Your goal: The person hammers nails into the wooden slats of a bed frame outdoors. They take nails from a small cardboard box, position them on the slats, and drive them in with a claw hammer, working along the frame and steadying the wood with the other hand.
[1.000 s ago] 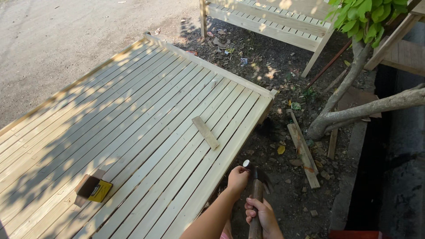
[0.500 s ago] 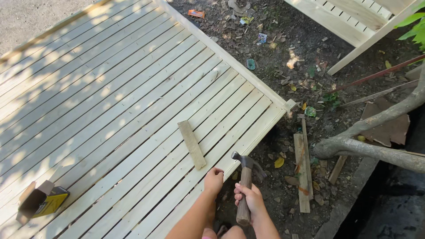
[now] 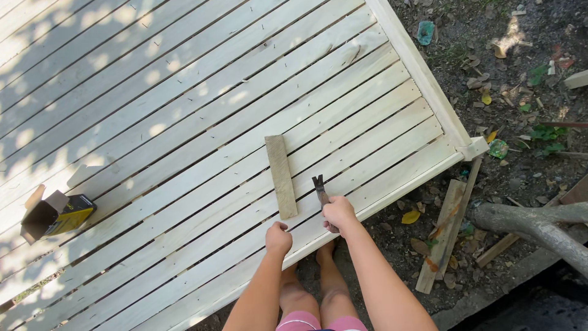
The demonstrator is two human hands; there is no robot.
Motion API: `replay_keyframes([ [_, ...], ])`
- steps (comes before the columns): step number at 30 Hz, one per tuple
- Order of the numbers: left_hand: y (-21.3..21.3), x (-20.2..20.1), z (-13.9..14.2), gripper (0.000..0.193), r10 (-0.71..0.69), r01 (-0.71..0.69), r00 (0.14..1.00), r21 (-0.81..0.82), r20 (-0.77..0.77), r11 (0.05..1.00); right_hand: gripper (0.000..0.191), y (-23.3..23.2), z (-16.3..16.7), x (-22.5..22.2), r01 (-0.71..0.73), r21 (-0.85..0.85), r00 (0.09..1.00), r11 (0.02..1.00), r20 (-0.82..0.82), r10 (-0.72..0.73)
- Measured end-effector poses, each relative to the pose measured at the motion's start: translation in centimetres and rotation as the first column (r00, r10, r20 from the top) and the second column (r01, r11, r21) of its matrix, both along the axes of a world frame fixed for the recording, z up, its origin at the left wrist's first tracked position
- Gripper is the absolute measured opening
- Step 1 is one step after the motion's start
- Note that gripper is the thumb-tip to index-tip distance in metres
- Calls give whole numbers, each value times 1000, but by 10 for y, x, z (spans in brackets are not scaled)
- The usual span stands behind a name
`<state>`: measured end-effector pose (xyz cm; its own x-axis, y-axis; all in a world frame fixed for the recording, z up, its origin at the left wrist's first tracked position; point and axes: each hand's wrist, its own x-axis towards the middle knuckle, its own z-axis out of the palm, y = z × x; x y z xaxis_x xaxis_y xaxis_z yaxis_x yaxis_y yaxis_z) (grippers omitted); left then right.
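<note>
Right hand (image 3: 338,213) clenched around claw hammer (image 3: 320,189), head over slats near frame edge. Left hand (image 3: 278,238) fisted, contents not discernible, resting on slatted wooden panel (image 3: 184,122). Loose short board (image 3: 281,176) just beside hammer. Open cardboard box (image 3: 54,215) far left. Scrap planks (image 3: 446,233), tree root (image 3: 533,224) on ground beyond.

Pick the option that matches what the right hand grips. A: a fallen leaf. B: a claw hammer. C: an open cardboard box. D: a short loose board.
B: the right hand is closed round the handle of a claw hammer, whose head rests over the slatted wooden panel, just right of the short loose board.
</note>
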<state>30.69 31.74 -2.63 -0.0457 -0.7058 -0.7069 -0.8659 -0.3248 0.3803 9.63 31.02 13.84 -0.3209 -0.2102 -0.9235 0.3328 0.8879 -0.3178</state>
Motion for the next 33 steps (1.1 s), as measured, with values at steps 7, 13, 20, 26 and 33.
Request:
replay_keyframes([
  [7, -57, -62, -5, 81, 229, -228, 968, -28, 98, 973, 16, -49, -33, -13, -114, 155, 993, 981, -22, 119],
  [13, -98, -90, -12, 110, 192, -199, 948, -1, 253, 980, 9, -52, -31, -10, -77, 194, 995, 978, -40, 87],
  [20, -121, -46, 10, 75, 234, -232, 972, 107, -6, 967, 14, -61, -22, -4, -141, 212, 985, 967, -63, 158],
  [26, -82, -16, 77, 76, 367, -357, 901, 85, -232, 930, 11, -38, 4, 27, -156, 154, 972, 976, -152, 179],
  [33, -75, -9, 195, 71, 693, -157, 598, 789, -403, 594, 19, 84, 61, 35, 397, -252, 917, 883, 155, -368],
])
